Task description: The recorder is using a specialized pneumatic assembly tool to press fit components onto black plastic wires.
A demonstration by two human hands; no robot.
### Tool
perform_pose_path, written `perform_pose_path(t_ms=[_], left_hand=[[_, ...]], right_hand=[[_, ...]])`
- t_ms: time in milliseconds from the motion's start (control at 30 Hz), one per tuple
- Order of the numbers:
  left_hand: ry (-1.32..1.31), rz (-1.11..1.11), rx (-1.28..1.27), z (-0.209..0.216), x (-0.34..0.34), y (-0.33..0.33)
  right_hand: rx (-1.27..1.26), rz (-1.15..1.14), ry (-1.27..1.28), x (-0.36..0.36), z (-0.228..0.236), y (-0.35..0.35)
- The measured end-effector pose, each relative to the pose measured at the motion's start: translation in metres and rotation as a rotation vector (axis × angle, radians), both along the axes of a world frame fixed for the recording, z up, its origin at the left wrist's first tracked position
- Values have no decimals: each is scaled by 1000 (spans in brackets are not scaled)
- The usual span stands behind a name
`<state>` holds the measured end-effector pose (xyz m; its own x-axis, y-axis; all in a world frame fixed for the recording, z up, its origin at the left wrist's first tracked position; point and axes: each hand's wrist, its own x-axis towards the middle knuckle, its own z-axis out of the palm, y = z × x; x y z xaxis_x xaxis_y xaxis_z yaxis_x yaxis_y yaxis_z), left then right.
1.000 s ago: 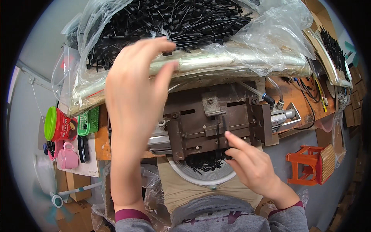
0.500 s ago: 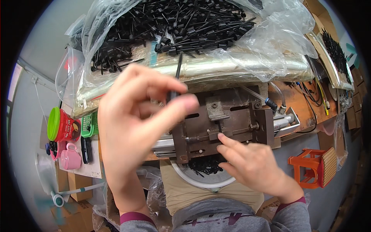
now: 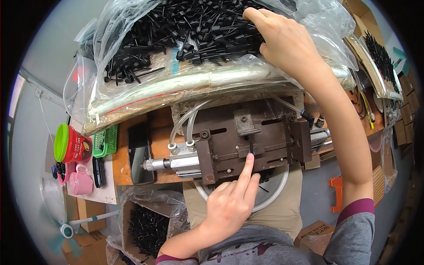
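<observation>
At the far left stood a red round tub with a green lid (image 3: 70, 143) and a pink plastic mug (image 3: 81, 181), with a flat black phone (image 3: 139, 152) lying on the orange-brown bench just to their right. A silver pneumatic cylinder (image 3: 183, 162) ran into the dark brown metal press jig (image 3: 269, 132).

A thin black plastic stick (image 3: 251, 146) stood seated in the jig's middle slot, its long axis pointing away from the person. The left hand (image 3: 229, 212) was the nearer one, directly below it. The index fingertip (image 3: 250, 158) touched the stick's near end, the middle finger lay alongside, and the other fingers were curled in, grasping nothing. A white round basin (image 3: 278, 194) sat beneath the jig.

Up and to the right, well apart from the slot, the right hand (image 3: 282, 39) lay palm down on the heap of loose black sticks in a clear plastic bag (image 3: 185, 35). Its fingers were bent into the pile, and whether they pinched a stick could not be told.
</observation>
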<state>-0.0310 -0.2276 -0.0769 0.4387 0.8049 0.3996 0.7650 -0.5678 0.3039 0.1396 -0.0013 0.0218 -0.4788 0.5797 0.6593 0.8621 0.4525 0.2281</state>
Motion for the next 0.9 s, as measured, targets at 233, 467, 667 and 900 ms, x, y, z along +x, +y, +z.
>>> perform_pose_path(t_ms=[233,467,667,900], left_hand=[[109,-17,48,2,3,13],[80,-51,-16,8,-3,14],[-282,-77,-77,46,-14,24],[-853,14,-95,61,-13,59]], right_hand=[[-93,69,-19,10,-5,-9],[-56,181,150,23,8,-33],[-27,240,232,40,7,-35],[158,345,232,35,-11,-67]])
